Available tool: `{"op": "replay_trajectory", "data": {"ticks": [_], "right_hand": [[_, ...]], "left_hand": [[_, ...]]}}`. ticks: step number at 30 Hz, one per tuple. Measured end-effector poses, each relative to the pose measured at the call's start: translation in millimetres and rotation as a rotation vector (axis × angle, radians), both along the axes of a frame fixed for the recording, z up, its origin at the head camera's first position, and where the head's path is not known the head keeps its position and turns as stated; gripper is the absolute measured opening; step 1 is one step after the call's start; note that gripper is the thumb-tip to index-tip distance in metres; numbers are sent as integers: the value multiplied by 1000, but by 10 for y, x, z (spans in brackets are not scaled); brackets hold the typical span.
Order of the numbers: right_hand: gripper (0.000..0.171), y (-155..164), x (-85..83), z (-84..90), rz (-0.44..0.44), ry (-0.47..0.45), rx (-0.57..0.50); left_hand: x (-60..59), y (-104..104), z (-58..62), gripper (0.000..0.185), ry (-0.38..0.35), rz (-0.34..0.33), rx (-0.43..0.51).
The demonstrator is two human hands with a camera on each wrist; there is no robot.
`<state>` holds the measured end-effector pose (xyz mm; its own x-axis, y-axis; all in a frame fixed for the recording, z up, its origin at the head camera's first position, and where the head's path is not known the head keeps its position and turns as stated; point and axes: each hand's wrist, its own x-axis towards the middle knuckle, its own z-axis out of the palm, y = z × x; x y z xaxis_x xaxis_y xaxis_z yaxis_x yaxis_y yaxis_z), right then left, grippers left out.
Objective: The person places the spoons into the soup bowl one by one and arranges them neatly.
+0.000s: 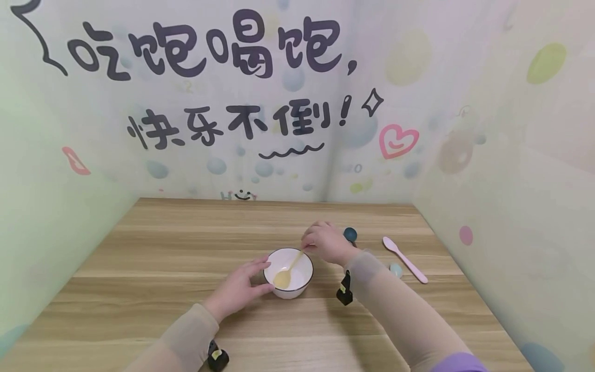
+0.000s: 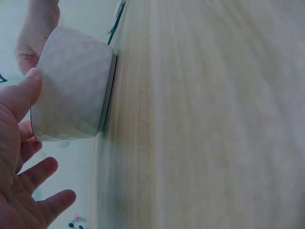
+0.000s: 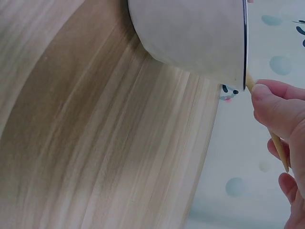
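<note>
At table centre, my left hand (image 1: 239, 289) steadies the white bowl (image 1: 288, 273), fingers loosely open, thumb on its wall. Ceramic-looking: stiff, probably slick, breakable. My right hand (image 1: 325, 242) pinches the light yellow spoon (image 1: 288, 270) at the handle end.

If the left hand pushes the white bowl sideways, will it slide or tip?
The white bowl probably slides: it is low and wide on a smooth wooden table. It looks ceramic, so likely heavy and fragile. The yellow spoon leaning inside could shift.
</note>
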<state>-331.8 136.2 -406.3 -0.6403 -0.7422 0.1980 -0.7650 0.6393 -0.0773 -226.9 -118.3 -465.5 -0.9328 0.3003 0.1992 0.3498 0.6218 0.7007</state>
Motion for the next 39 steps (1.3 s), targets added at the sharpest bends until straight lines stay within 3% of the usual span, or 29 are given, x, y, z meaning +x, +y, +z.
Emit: {"op": "replay_trajectory", "data": {"ticks": [6, 12, 18, 27, 39], "right_hand": [[9, -8, 12, 1, -30, -28, 4], [10, 18, 35, 6, -35, -58, -85], [13, 86, 53, 1, -25, -14, -134], [14, 274, 95, -36, -80, 38, -289], [15, 562, 234, -204, -229, -34, -445]], "left_hand": [[8, 3, 0, 62, -7, 2, 5], [11, 6, -4, 62, -3, 7, 0], [15, 13, 8, 60, -4, 12, -6], [13, 13, 32, 60, -6, 15, -11], [17, 13, 24, 59, -19, 25, 5]]}}
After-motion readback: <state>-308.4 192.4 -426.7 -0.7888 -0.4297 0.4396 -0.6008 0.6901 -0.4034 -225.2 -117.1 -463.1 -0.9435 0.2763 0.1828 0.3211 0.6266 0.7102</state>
